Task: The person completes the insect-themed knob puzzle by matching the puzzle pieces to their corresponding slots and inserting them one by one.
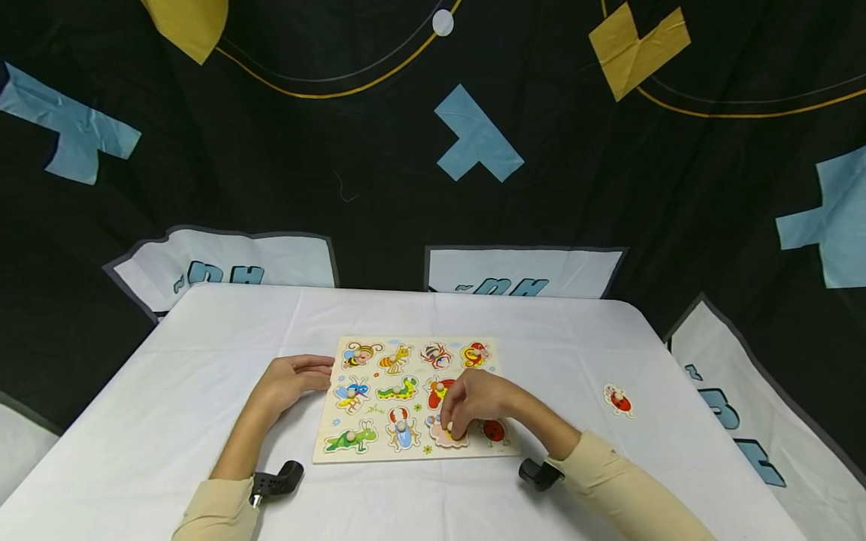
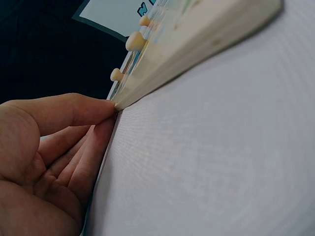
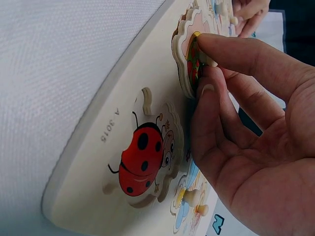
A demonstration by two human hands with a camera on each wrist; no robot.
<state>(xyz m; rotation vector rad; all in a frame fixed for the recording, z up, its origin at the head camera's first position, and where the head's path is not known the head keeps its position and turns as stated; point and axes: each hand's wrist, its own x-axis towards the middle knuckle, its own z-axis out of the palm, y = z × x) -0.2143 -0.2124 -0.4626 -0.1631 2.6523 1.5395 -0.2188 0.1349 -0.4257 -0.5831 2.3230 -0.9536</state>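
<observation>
A wooden knob puzzle board (image 1: 370, 452) with insect pictures lies on the table. My right hand (image 1: 477, 397) is over its lower right part. Thumb and fingers pinch the knob of a scalloped pink puzzle piece (image 3: 185, 73) with a green and red picture. That piece sits at the board's face, its edge standing out in the right wrist view. Below it in that view is a bare recess (image 3: 143, 155) printed with a red ladybird. My left hand (image 1: 287, 383) rests beside the board, fingertips touching its left edge (image 2: 147, 87).
A loose ladybird piece (image 1: 619, 400) lies on the white cloth right of the board. Several knobbed pieces, among them a green caterpillar (image 1: 398, 388) and a blue beetle (image 1: 403, 429), sit in the board. A black curtain (image 1: 379, 203) hangs behind the table.
</observation>
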